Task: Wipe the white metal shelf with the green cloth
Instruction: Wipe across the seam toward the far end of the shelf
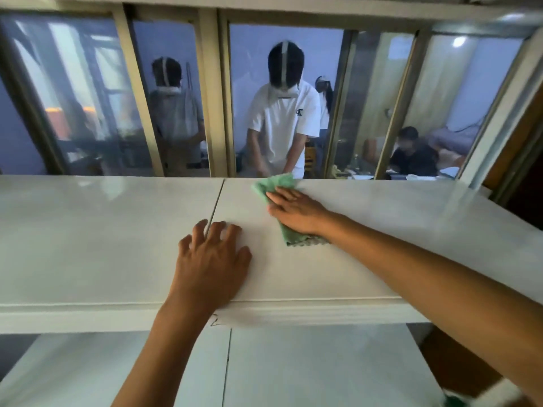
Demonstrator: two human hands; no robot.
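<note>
Right hand (296, 211) flat on green cloth (276, 185), shelf's (88, 230) far edge

The shelf (102, 245) has a smooth, white painted top with a soft sheen; on its left part it gives pale reflections, while the right part looks more matt and hazy. A thin dark seam (216, 202) splits the top into two panels. The cloth (274, 183) is green fabric with a soft, slightly napped texture and a wavy stitched edge. Behind the shelf, the window (176, 92) has glossy, reflective glass panes in smooth beige frames.
</note>
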